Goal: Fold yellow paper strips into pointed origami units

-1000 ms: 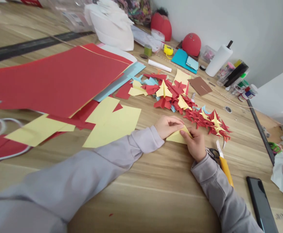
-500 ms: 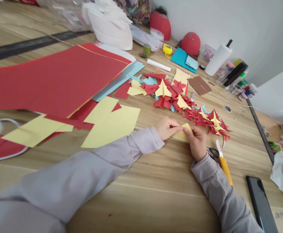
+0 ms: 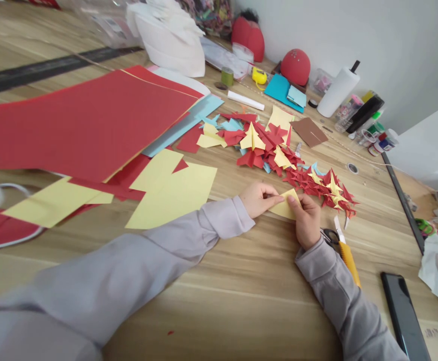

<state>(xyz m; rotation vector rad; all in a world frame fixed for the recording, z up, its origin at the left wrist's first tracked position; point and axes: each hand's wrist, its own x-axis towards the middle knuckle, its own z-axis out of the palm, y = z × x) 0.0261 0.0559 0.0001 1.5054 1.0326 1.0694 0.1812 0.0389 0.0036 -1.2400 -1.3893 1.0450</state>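
Observation:
A small piece of yellow paper is pinched between my two hands, low over the wooden table. My left hand grips its left edge between thumb and fingers. On the other side, the thumb of my right hand presses on the paper, with the fingers curled behind it. Part of the paper is covered by my fingers, so its folds are hard to make out. Just beyond my hands lies a pile of folded red, yellow and blue paper planes, continuing into small folded red and yellow pieces.
Large red sheets and yellow paper pieces lie to the left. Black-handled scissors and a yellow utility knife are beside my right wrist. A black phone lies at the right. Bottles and jars line the back.
My right thumb has slid slightly to the right along the yellow paper, showing a little more of it. My left hand stays in about the same place.

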